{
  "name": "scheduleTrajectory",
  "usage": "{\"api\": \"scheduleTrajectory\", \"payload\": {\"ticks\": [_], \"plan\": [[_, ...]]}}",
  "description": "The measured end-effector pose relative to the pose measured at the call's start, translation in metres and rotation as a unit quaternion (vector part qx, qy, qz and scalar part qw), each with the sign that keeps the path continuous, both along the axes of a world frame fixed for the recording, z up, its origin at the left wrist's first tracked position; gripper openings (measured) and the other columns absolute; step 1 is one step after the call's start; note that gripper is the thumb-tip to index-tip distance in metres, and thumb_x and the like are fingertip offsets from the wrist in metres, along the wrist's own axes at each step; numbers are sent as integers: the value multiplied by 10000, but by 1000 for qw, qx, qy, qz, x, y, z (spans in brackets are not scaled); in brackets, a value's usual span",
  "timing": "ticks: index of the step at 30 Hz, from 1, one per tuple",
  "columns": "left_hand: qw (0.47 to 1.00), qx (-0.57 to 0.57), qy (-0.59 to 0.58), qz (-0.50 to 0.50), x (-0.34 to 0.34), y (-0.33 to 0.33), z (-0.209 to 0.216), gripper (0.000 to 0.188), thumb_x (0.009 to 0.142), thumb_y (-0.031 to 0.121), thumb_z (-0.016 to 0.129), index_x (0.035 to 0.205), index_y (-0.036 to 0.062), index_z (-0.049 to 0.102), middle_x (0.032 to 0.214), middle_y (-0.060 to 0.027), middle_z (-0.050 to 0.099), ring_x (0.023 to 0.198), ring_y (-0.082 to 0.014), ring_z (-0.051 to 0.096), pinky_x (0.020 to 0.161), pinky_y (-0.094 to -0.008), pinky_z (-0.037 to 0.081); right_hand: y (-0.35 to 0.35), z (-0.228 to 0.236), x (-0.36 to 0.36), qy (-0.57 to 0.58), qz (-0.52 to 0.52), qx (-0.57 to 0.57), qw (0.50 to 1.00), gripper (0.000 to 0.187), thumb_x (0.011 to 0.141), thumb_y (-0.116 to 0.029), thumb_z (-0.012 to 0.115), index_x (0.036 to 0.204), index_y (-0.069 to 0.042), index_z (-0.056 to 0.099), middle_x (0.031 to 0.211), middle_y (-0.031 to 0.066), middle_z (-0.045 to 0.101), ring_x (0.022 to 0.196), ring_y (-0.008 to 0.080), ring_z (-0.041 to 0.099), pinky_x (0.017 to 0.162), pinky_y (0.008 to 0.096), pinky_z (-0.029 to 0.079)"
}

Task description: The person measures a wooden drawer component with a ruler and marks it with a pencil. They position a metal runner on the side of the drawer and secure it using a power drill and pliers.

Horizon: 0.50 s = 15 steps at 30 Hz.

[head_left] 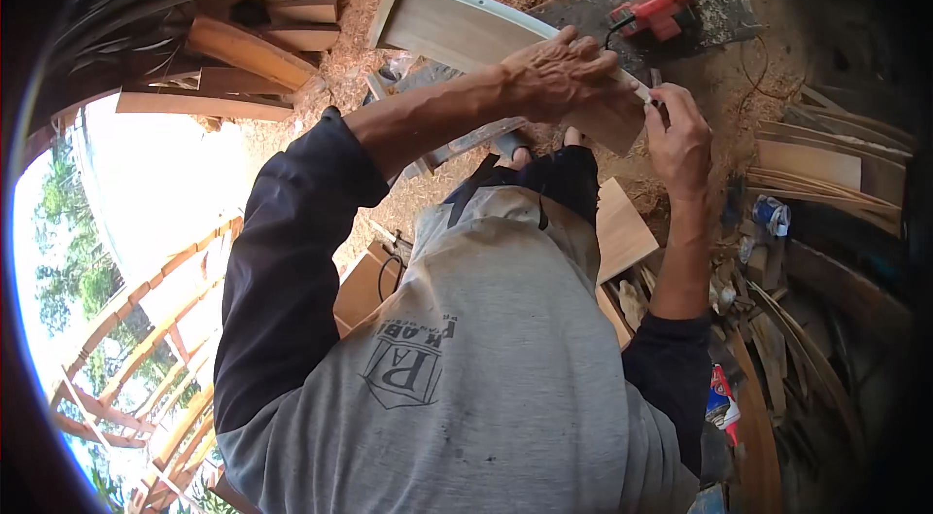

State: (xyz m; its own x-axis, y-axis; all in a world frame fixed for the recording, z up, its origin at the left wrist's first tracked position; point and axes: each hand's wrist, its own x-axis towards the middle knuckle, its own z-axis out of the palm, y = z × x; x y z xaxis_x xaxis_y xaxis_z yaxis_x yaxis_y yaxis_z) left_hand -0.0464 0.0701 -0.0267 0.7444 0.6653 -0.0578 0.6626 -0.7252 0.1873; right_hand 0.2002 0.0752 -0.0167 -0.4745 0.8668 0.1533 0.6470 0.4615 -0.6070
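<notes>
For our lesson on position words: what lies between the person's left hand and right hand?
In the head view, the right-hand end of the wooden board lies between the left hand and the right hand.

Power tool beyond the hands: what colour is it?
Mostly red; the power tool shows in the head view.

Dark lettering (406, 370) on grey shirt (525, 320)

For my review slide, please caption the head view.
Left hand and right hand at a white-edged board, a red power tool beyond.
</notes>
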Motion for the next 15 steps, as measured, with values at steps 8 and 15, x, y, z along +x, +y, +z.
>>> {"api": "scheduleTrajectory", "payload": {"ticks": [8, 15], "plan": [[997, -30, -12, -63, -38, -10, -5, 1321, 372, 193, 955, 1555, 303, 379, 1535, -114, 436, 1399, -349, 419, 1214, -534, 291, -32, -11, -15, 92, -4, -92, 991, 168, 853, -75, 726, 946, -20, 598, 963, 170, 618, 852, 392, 660, 728, 457, 537], [993, -98, 13, -66, -23, -25, 26, 1219, 527, 245, 924, 1587, 288, 324, 1546, -159, 416, 1443, -366, 372, 1241, -585, 182, -61, -19, -9, 107, -11, -130, 986, 295, 843, -210, 765, 1013, -12, 628, 987, 172, 633, 943, 381, 660, 820, 446, 541]]}}
